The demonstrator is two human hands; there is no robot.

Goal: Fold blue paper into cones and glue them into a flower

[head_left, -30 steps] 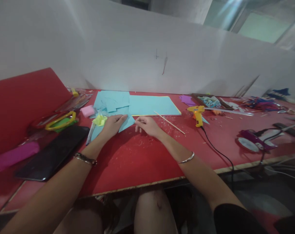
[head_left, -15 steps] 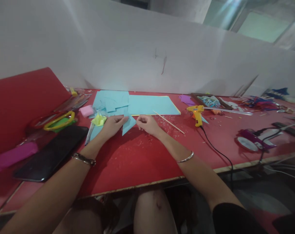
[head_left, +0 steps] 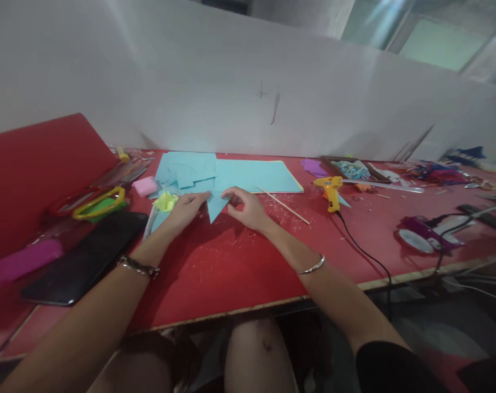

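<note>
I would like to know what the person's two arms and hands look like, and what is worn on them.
Both hands, left and right, are bare, without gloves. The left wrist has a dark, silvery bracelet; its details are blurred. The right forearm has a thin silver bangle, and a black sleeve shows above its elbow.

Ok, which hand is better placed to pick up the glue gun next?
Likely the right hand: it is nearer the glue gun; the left hand sits farther away, at the small blue paper.
</note>
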